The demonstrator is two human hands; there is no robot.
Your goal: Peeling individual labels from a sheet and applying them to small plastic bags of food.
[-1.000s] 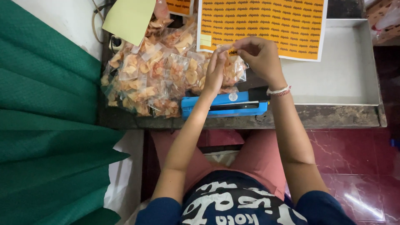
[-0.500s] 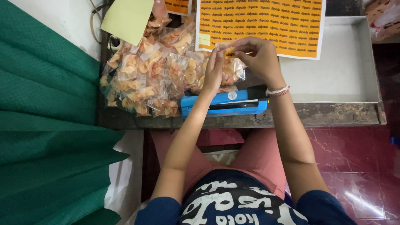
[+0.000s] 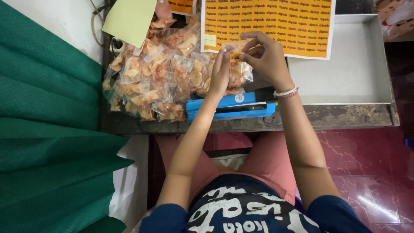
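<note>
Pinching a small orange sticker between right hand and left hand over a clear snack bag at upper centre, the person should probably press it flat, above the blue sealer.

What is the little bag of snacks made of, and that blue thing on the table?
The small bag between the left hand and right hand looks like thin, clear, glossy plastic: the orange chips show through and it glints. The blue sealer seems to be painted metal or hard plastic, smooth with a slight sheen; the view can't settle which.
</note>
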